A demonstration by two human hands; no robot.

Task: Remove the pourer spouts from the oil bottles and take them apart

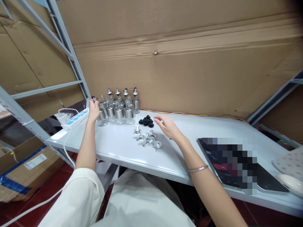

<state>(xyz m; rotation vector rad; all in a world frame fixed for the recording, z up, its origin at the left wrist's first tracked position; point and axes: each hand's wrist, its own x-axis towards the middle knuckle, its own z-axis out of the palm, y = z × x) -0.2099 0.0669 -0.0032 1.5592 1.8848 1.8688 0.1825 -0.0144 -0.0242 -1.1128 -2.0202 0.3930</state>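
Observation:
My left hand [94, 110] is raised at the left end of a cluster of small glass bottles [119, 108] with metal bands, pinching a small spout cap at its fingertips. Some bottles at the back carry metal pourer tops. My right hand [167, 126] hovers with fingers loosely spread just right of a pile of black rubber stoppers [146, 121] and above several loose silver pourer spouts [147, 138] on the white table [184, 157]. Nothing is in the right hand.
A white and blue power strip [74, 118] with its cable lies at the table's left end. A dark tablet [236, 167] lies at the right, with a spotted pad [290, 162] beyond. Cardboard lines the back wall; metal shelf frames stand on either side.

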